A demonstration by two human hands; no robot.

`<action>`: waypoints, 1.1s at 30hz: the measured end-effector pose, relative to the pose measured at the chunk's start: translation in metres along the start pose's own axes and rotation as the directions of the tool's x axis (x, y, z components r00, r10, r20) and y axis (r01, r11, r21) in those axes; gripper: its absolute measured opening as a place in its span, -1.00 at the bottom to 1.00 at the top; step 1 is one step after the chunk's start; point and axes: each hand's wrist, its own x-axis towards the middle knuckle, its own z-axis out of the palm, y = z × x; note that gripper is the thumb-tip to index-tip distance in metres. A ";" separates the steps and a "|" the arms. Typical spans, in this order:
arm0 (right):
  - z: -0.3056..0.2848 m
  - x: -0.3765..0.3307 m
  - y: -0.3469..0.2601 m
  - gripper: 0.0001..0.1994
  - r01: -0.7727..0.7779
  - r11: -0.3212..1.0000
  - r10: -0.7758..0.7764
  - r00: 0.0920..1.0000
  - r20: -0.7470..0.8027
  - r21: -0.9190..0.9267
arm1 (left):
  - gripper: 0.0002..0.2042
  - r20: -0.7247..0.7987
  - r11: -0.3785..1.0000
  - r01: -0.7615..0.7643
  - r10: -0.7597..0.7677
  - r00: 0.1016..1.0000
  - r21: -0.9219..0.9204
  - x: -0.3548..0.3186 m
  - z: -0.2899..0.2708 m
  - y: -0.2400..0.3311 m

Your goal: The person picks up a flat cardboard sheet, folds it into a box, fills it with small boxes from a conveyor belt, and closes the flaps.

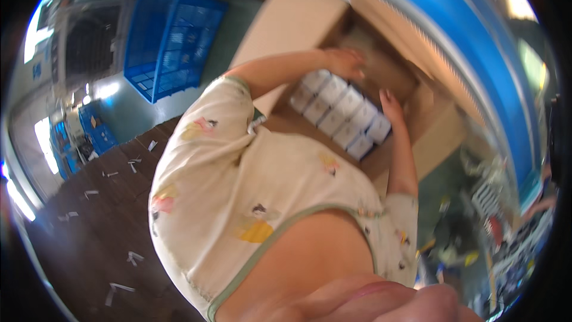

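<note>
**Both hands inside the open carton**

Left hand laid flat, fingers spread, on the far side of the white boxes. Right hand pressed flat against their right edge, probably for keeping the rows tight. Boxes packed in the cardboard carton, upper centre of frame.

Dark wood floor: paper scraps, blue crates, seemingly cardboard box.
</note>
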 end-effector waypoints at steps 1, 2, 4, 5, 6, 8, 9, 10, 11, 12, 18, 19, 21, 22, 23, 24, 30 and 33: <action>-0.011 -0.009 0.005 -0.39 0.060 0.996 -0.059 0.998 -0.024 0.070 | -0.47 -0.090 0.997 -0.079 0.077 0.993 -0.025 -0.017 -0.036 0.012; -0.027 -0.023 -0.010 -0.44 0.108 0.987 -0.106 0.994 -0.024 0.122 | -0.51 -0.148 0.967 -0.079 0.044 0.988 -0.244 -0.049 -0.092 0.038; -0.043 -0.049 -0.012 -0.53 0.149 0.953 -0.138 0.989 -0.061 0.264 | -0.65 -0.436 0.841 -0.264 0.037 0.899 -0.472 -0.100 -0.166 0.050; -0.049 -0.063 -0.015 -0.55 0.200 0.952 -0.191 0.980 -0.064 0.231 | -0.67 -0.656 0.832 -0.391 0.043 0.753 -0.395 -0.112 -0.189 0.037; -0.057 -0.078 -0.027 -0.56 0.249 0.948 -0.241 0.968 -0.064 0.200 | -0.70 -0.847 0.959 -0.277 0.094 0.523 -0.065 -0.126 -0.211 0.022; -0.067 -0.106 -0.060 -0.56 0.148 0.965 -0.151 0.989 -0.005 0.216 | -0.72 -0.985 0.969 0.243 -0.073 0.154 -0.034 -0.134 -0.244 -0.014; -0.071 -0.115 -0.069 -0.56 0.095 0.970 -0.105 0.994 0.034 0.221 | -0.67 -0.972 0.895 0.403 -0.228 0.048 -0.190 -0.140 -0.256 -0.028; -0.073 -0.116 -0.069 -0.56 0.148 0.963 -0.155 0.988 0.017 0.226 | -0.60 -0.992 0.849 0.522 0.120 -0.041 0.082 -0.153 -0.265 -0.070; -0.070 -0.115 -0.065 -0.57 0.172 0.957 -0.171 0.985 -0.023 0.234 | -0.61 -0.997 0.776 0.630 -0.070 0.037 -0.031 -0.154 -0.267 -0.087; -0.069 -0.117 -0.065 -0.57 0.193 0.951 -0.184 0.981 -0.061 0.242 | -0.62 -0.994 0.758 0.644 0.102 0.033 0.099 -0.148 -0.261 -0.102; -0.077 -0.150 -0.109 -0.62 0.155 0.976 -0.138 0.984 -0.117 0.155 | -0.64 -0.932 0.772 0.611 -0.072 0.356 0.174 -0.141 -0.279 -0.105; -0.083 -0.154 -0.121 -0.63 0.167 0.974 -0.151 0.983 -0.107 0.155 | -0.60 -0.880 0.782 0.615 -0.223 0.420 0.096 -0.153 -0.304 -0.126; -0.092 -0.172 -0.142 -0.65 0.149 0.976 -0.133 0.986 -0.103 0.161 | -0.51 -0.887 0.772 0.614 -0.386 0.252 -0.161 -0.175 -0.320 -0.141; -0.099 -0.179 -0.151 -0.66 0.172 0.965 -0.154 0.983 -0.101 0.198 | -0.46 -0.866 0.744 0.602 -0.472 0.166 -0.290 -0.188 -0.325 -0.146; -0.107 -0.184 -0.162 -0.67 0.195 0.952 -0.174 0.979 -0.103 0.238 | -0.41 -0.829 0.705 0.579 -0.552 0.085 -0.410 -0.187 -0.331 -0.150; -0.114 -0.190 -0.175 -0.68 0.213 0.935 -0.188 0.976 -0.113 0.282 | -0.42 -0.871 0.684 0.667 -0.480 0.108 -0.295 -0.170 -0.335 -0.164; -0.184 -0.197 -0.263 -0.78 0.609 0.793 -0.492 0.663 -0.564 0.024 | -0.34 -0.806 0.775 0.586 -0.493 0.326 -0.237 -0.148 -0.326 -0.103; -0.219 -0.154 -0.278 -0.66 0.615 0.788 -0.465 0.622 -0.630 0.024 | -0.29 -0.835 0.936 0.183 -0.350 0.425 -0.300 -0.122 -0.312 -0.145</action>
